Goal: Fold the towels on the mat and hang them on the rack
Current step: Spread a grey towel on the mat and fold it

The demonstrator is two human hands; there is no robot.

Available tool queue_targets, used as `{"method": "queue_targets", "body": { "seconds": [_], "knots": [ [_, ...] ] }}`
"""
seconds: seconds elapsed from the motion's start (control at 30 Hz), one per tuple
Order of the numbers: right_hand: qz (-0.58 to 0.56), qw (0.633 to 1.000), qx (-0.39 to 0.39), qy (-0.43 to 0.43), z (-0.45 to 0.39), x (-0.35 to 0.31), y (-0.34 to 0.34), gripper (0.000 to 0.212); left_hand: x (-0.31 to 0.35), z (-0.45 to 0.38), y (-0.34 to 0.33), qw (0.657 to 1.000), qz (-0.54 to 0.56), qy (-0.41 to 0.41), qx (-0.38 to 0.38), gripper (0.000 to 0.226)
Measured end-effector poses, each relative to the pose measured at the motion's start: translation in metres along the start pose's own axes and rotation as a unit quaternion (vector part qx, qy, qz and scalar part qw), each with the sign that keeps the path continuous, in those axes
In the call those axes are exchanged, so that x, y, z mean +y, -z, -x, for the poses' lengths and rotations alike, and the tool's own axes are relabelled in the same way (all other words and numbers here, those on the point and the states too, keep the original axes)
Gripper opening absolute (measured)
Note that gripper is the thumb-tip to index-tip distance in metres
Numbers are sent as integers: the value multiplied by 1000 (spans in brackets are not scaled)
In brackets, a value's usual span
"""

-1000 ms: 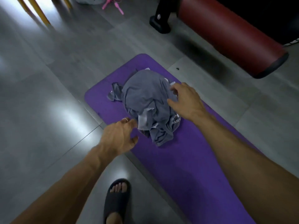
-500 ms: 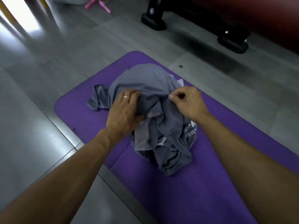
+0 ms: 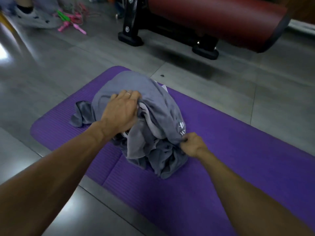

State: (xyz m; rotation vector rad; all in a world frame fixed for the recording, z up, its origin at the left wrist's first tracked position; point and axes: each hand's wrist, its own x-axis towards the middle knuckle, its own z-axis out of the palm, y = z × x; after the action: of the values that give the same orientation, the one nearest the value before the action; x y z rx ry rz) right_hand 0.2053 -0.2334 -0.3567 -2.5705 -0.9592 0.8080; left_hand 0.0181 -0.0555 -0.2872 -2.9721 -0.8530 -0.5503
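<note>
At frame centre, the left hand and right hand gripped the heaped towels (none folded, no rack visible).

Towels heaped on mat — bench behind; jump ropes far left

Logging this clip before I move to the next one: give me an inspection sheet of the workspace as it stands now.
Surface: purple mat on grey tiled floor.
Job's things: grey towels in one crumpled heap on the mat, unfolded; rack not in view.
Clutter: pink and green skipping ropes on the floor, far left.
Grippers: left hand grips the heap's top; right hand pinches a towel edge near its white print.
Cables: nothing seen.
Surroundings: dark red padded bench on black feet; someone's shoe top left.
</note>
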Motion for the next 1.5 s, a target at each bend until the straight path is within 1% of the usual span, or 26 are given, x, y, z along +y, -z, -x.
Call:
{"method": "queue_targets", "body": {
  "seconds": [0.07,0.13,0.17,0.23,0.33,0.4,0.47,0.5,0.57,0.63,0.67,0.73,0.83,0.87,0.97,1.0,1.03,1.07,1.13,1.17,1.2,1.3,1.33,1.37,1.43,1.5],
  "knots": [
    [-219,973,69,-15,0,-8,29,19,2,5,12,1000,-20,10,-15,46],
    [-428,897,113,-16,2,-23,75,25,8,5,23,998,-28,40,-41,54],
    [-465,876,131,8,5,-31,100,24,13,4,28,996,-24,63,-53,58],
    [-420,891,156,76,16,-41,144,21,28,-1,35,994,-14,87,-70,65],
    [-280,928,194,149,43,-39,202,17,48,-18,49,995,-20,88,-53,69],
    [-189,949,180,179,64,-27,235,8,59,-31,64,996,1,91,1,53],
    [-50,971,152,176,76,-13,261,30,73,-43,83,995,31,80,48,28],
    [22,975,156,157,79,-4,269,37,83,-49,92,995,43,72,60,17],
    [90,965,211,125,80,13,281,27,107,-62,108,996,47,37,60,7],
    [54,953,270,126,83,30,290,5,135,-77,122,998,42,-5,55,4],
    [-5,952,277,130,85,38,294,9,149,-86,128,997,54,-22,54,5],
    [-152,950,237,138,93,51,303,19,176,-104,141,991,118,-51,34,19],
    [-308,918,196,154,104,66,313,22,211,-130,161,959,273,-73,-12,22],
    [-321,913,182,174,109,69,317,30,222,-138,166,947,312,-69,-20,20],
    [-225,945,87,219,120,79,322,83,255,-150,177,920,379,-78,-57,11],
    [-185,957,60,215,122,81,320,87,267,-151,179,910,398,-90,-70,8],
    [-162,964,49,205,123,84,317,73,279,-150,180,900,416,-100,-80,7],
    [-173,965,45,193,124,87,314,50,289,-150,179,891,433,-103,-88,8],
    [-239,950,91,179,128,95,311,13,305,-151,173,879,454,-102,-102,15],
    [-285,935,128,170,131,101,315,8,308,-152,166,882,449,-100,-107,21],
    [-345,910,170,154,136,108,321,14,309,-152,157,892,429,-94,-108,28],
    [-525,805,267,70,145,140,350,13,308,-144,124,944,301,-70,-112,41],
    [-548,786,281,55,147,153,357,12,310,-138,111,960,247,-67,-115,37],
    [-534,792,292,46,148,166,359,14,315,-132,98,971,197,-65,-118,30],
    [-456,836,303,34,151,188,356,17,334,-123,75,979,140,-63,-132,18],
    [-399,861,313,31,156,212,350,18,352,-119,52,983,87,-48,-152,17]
  ]
}}
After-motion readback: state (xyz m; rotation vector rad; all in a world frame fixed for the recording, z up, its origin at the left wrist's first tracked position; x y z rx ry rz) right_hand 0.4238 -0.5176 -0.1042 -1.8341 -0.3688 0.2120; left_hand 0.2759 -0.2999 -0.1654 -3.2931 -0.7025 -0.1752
